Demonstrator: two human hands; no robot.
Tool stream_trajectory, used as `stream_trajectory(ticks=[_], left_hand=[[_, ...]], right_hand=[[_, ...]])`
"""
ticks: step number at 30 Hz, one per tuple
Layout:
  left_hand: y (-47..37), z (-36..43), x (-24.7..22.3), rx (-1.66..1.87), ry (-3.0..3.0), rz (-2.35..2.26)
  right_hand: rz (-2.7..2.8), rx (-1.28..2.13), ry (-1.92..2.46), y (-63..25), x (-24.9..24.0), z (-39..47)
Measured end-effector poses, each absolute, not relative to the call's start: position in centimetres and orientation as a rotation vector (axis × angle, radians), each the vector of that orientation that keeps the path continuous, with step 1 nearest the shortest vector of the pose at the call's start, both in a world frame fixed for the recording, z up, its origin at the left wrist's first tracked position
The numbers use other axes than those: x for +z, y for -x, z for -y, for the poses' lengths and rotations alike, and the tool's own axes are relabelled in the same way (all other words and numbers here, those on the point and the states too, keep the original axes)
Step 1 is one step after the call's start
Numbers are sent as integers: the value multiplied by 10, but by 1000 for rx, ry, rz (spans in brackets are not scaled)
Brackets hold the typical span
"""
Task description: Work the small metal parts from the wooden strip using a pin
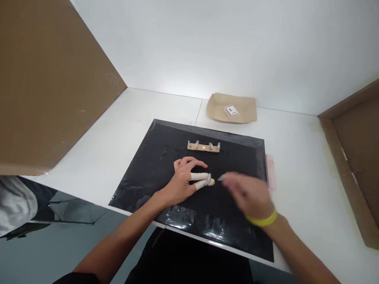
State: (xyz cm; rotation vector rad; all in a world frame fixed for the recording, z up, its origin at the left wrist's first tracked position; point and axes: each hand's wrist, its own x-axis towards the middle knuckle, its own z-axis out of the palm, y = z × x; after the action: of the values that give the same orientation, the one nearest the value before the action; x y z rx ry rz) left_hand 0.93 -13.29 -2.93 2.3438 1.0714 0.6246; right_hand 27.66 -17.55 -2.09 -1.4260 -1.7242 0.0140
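Observation:
My left hand (185, 177) rests low over the black mat, white covers on its thumb and index finger. Those two fingertips pinch a small grey oval piece (209, 178); a pale yellowish bit (212, 182) shows at its right side. A short way to the right is my right hand (247, 193), smeared by motion, a yellow band on its wrist. From its closed fingers a small grey pointed piece (220, 178) sticks out, too blurred to name. Behind both hands, a narrow tan strip (204, 148) carries several upright grey oval pieces.
A shiny black mat (151, 157) covers part of the white table (100, 157). At the back stands a cardboard tray (248, 112) holding a clear labelled box (231, 111). A pink object (270, 171) lies by the mat's right edge. Cardboard panels (59, 79) flank the table.

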Motion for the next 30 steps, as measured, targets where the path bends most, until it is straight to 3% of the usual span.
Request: stream_trajectory(ticks=[9, 30], left_hand=[[-42, 118, -29, 779, -2305, -911], [-37, 110, -36, 785, -2112, -665]], right_hand=[[2072, -14, 1016, -269, 6, 182], [2424, -28, 847, -266, 10, 217]])
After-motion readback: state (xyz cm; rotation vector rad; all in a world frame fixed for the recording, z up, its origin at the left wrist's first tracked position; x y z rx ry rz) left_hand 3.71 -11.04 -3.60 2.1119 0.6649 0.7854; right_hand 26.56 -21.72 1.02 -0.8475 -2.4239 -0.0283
